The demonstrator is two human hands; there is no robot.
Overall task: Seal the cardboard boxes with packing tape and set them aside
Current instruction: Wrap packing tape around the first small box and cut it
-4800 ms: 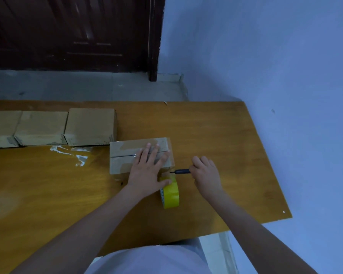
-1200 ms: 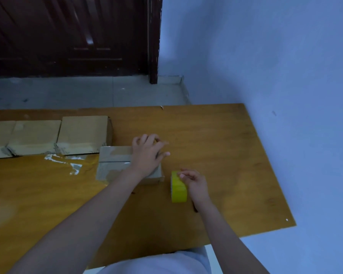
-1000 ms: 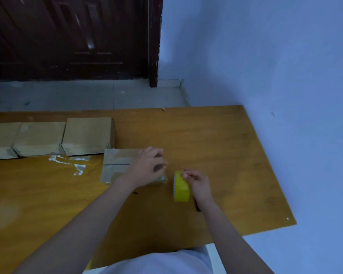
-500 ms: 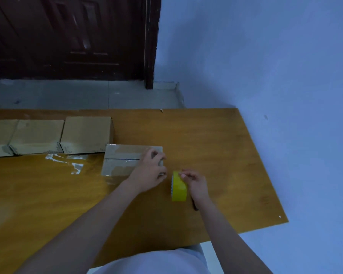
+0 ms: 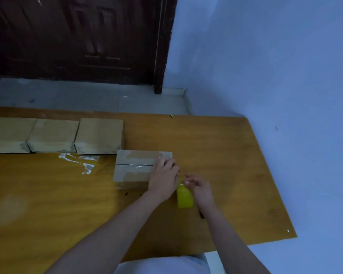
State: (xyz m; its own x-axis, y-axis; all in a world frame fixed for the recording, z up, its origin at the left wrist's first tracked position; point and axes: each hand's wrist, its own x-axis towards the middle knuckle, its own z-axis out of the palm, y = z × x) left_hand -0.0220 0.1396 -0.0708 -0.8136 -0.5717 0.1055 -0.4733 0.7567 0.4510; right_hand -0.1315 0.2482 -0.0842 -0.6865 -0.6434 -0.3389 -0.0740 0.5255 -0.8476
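Observation:
A small cardboard box [image 5: 133, 167] lies on the wooden table [image 5: 226, 165], with clear tape across its top and a dark seam down the middle. My left hand [image 5: 162, 180] lies over the box's right end, with bent fingers gripping that edge. Just to its right stands a yellow tape roll [image 5: 184, 198] on its edge. My right hand [image 5: 201, 189] holds the roll from the right side, fingers curled over its top.
Three cardboard boxes [image 5: 53, 135] stand in a row along the far left of the table. Clear tape scraps [image 5: 81, 161] stick to the table in front of them. A dark tool [image 5: 201, 214] lies under my right wrist. A wall borders the table's right edge.
My left hand slid from the box's top to its right end and its fingers curled. My right hand put down the dark tool and took the tape roll, which now stands beside the box.

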